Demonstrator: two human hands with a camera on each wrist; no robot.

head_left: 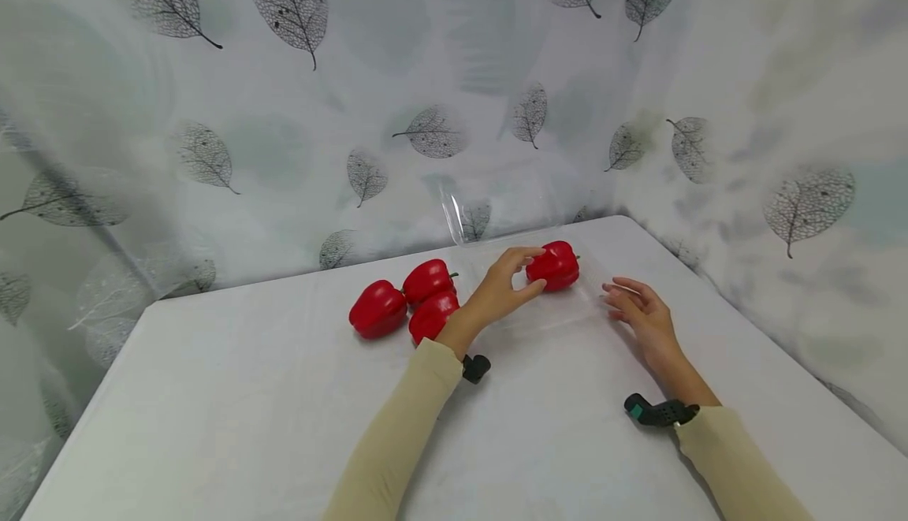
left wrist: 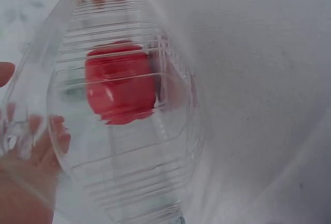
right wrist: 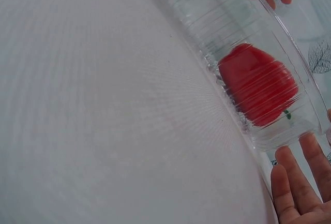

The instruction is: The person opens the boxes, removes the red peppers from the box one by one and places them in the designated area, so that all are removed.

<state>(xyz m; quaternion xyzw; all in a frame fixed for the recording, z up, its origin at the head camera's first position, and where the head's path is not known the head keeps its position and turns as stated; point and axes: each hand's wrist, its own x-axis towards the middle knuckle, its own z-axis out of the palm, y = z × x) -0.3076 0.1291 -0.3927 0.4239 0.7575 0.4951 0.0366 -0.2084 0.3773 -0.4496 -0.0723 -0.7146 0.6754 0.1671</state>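
A red bell pepper (head_left: 556, 269) lies in a clear plastic clamshell box (left wrist: 170, 136), whose lid (head_left: 489, 210) stands raised at the back. My left hand (head_left: 496, 292) reaches over the box's left part, thumb and fingers spread. In the head view its fingertips overlap the pepper's left side; the left wrist view shows them apart from it. At the box's right end is my right hand (head_left: 645, 328), fingers loosely bent, and in the right wrist view the fingertips (right wrist: 309, 140) are close to the box's edge. Neither hand grips anything.
Three more red bell peppers sit together left of my left wrist: one at the left (head_left: 378, 310), one behind (head_left: 429, 280) and one in front (head_left: 431, 316). The white table (head_left: 234, 395) meets a leaf-patterned sheet (head_left: 284, 127) at its back and right edges.
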